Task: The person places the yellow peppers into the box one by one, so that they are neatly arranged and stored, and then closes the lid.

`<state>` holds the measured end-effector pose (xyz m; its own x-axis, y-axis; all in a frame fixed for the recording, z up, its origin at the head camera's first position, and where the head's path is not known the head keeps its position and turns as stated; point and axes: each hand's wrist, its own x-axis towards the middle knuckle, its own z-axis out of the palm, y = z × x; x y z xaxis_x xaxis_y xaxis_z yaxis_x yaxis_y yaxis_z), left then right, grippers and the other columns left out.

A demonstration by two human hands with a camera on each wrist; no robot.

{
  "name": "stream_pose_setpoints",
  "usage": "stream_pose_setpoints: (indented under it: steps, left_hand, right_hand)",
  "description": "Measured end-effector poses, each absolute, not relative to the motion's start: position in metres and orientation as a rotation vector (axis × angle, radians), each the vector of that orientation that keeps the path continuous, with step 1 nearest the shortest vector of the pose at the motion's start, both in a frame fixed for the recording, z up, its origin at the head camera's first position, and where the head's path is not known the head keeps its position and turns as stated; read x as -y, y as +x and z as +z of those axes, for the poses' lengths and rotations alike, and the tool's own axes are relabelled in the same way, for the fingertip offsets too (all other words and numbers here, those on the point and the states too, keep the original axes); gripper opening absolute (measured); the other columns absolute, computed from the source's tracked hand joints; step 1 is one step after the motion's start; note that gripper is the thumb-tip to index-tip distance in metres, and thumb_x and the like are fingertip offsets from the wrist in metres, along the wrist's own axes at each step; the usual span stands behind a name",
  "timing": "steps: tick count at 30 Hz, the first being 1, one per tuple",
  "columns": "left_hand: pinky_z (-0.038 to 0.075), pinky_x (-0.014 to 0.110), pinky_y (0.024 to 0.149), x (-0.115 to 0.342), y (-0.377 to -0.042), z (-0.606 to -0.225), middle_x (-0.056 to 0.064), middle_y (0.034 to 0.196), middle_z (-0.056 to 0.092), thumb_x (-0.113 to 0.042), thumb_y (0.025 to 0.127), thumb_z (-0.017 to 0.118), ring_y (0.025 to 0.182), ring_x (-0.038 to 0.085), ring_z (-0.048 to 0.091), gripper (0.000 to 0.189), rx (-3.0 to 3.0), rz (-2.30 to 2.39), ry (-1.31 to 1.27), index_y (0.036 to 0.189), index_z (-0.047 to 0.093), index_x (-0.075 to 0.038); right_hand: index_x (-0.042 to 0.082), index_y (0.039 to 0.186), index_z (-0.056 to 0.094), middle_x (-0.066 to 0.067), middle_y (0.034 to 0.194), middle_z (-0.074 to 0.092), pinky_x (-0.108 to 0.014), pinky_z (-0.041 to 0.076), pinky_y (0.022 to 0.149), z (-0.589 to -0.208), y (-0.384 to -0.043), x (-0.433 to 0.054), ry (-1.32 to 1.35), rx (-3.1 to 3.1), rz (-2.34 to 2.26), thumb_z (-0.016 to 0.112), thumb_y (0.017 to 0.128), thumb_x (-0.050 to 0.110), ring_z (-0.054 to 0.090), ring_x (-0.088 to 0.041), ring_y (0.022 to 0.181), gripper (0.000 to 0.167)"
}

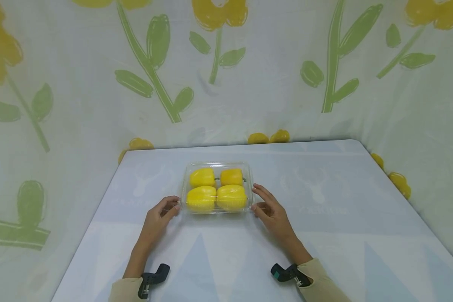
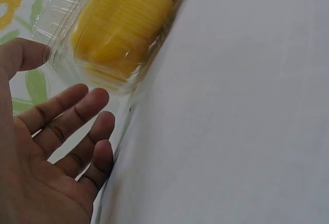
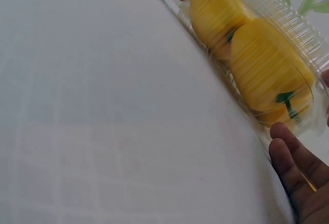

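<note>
A clear plastic clamshell box [image 1: 217, 164] lies on the table, with several yellow bell peppers [image 1: 231, 197] inside it in two rows. Green stems [image 3: 286, 98] show through its wall in the right wrist view. At the box's left side is my left hand [image 1: 155, 222]; its thumb touches the rim in the left wrist view, while the other fingers [image 2: 92, 103] are spread loosely below. My right hand [image 1: 274, 218] is at the opposite side, fingers extended and loosely bent by the near right corner. Whether the right fingertips press the plastic, I cannot tell.
The white table [image 1: 324, 243] has pale blue triangles and faint deer-head prints. Behind it and along both sides hangs a light curtain [image 1: 264, 84] with yellow flowers and green leaves. Each wrist carries a black camera mount [image 1: 154, 277].
</note>
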<state>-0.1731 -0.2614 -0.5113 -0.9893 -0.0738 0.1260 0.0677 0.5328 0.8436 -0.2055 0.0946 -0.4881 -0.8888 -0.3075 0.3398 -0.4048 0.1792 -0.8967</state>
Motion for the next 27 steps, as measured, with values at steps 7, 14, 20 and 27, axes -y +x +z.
stream_pose_setpoints:
  steps: [7,14,20,27]
  left_hand:
    - [0.05,0.031,0.069,0.259,-0.172,-0.507,0.009,0.09,0.067,-0.031,0.1,0.063,0.081,0.027,0.061,0.026,2.554,-1.67,-0.03,0.108,0.068,-0.007]
    - [0.048,0.029,0.071,0.256,-0.173,-0.503,0.01,0.083,0.063,-0.031,0.101,0.061,0.077,0.025,0.058,0.029,2.547,-1.797,0.038,0.101,0.068,-0.002]
    - [0.049,0.03,0.073,0.255,-0.174,-0.503,0.009,0.084,0.063,-0.026,0.1,0.061,0.079,0.023,0.058,0.029,2.538,-1.909,0.119,0.102,0.066,0.002]
    - [0.047,0.028,0.068,0.253,-0.174,-0.5,0.011,0.084,0.061,-0.022,0.098,0.064,0.075,0.021,0.053,0.027,2.501,-2.012,0.231,0.101,0.065,0.004]
  right_hand:
    - [-0.002,0.144,0.05,-0.017,0.155,0.038,-0.028,0.056,0.077,-0.489,-0.207,-0.095,0.729,2.346,1.814,0.063,0.096,-0.001,0.067,-0.034,0.095,0.049]
    - [-0.002,0.142,0.052,-0.016,0.155,0.04,-0.029,0.056,0.077,-0.485,-0.206,-0.095,0.707,2.353,1.82,0.064,0.095,-0.003,0.067,-0.033,0.094,0.049]
    - [-0.001,0.143,0.051,-0.016,0.155,0.039,-0.028,0.055,0.077,-0.486,-0.206,-0.095,0.695,2.366,1.814,0.064,0.096,-0.001,0.066,-0.035,0.093,0.049]
    - [-0.003,0.143,0.051,-0.016,0.155,0.039,-0.027,0.055,0.076,-0.488,-0.207,-0.095,0.703,2.369,1.809,0.064,0.096,-0.002,0.066,-0.038,0.091,0.049]
